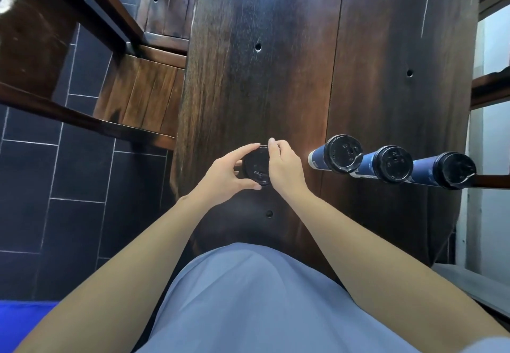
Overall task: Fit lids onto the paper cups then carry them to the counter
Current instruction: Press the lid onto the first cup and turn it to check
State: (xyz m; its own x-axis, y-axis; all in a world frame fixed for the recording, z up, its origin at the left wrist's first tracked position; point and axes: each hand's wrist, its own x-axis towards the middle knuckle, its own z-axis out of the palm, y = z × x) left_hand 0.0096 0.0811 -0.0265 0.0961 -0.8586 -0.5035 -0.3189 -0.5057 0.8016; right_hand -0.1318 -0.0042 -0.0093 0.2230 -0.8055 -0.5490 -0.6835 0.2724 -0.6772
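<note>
A black plastic lid (255, 165) sits on top of a cup that is hidden beneath it, on the dark wooden table (262, 63). My left hand (229, 176) curls round the lid's left rim, thumb near and fingers far. My right hand (284, 167) grips the right rim with its fingers bent over the edge. To the right stand three blue paper cups with black lids on: the nearest one (338, 156), the middle one (387, 165) and the rightmost one (448, 169), in a row along the table's right side.
Wooden chairs (143, 90) stand left of the table over a dark tiled floor (69, 187). A wooden shelf frame (488, 87) and a pale wall lie to the right. My light blue garment (248, 297) fills the lower middle.
</note>
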